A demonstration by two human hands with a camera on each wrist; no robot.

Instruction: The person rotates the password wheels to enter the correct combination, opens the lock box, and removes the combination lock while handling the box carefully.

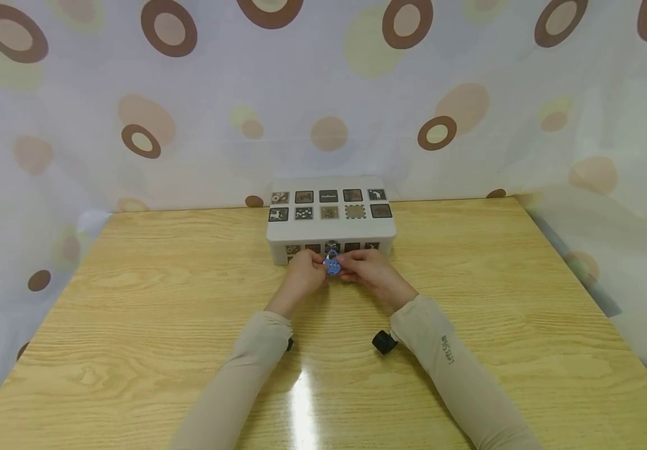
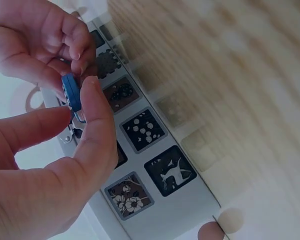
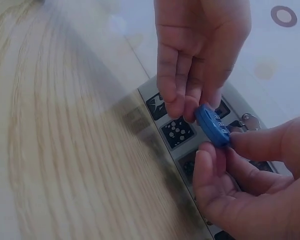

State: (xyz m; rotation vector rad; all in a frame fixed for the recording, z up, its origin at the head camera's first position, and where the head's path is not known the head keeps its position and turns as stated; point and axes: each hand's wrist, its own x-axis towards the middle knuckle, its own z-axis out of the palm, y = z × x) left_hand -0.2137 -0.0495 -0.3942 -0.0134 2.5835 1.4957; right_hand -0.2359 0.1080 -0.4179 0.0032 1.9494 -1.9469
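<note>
A small blue combination padlock hangs at the metal latch on the front of a white box. The thumb and fingers of the left hand pinch its left side. From the other side, the right hand pinches it too. In the right wrist view the number dials show on the face of the padlock, between both hands' fingertips. Seen edge-on in the left wrist view, the padlock sits near the latch. Fingers partly hide the box front.
The box has dark square pictures on its lid and front. It stands on a wood-grain table, close to a back wall covered with a circle-patterned sheet. A black wrist device is by the right sleeve.
</note>
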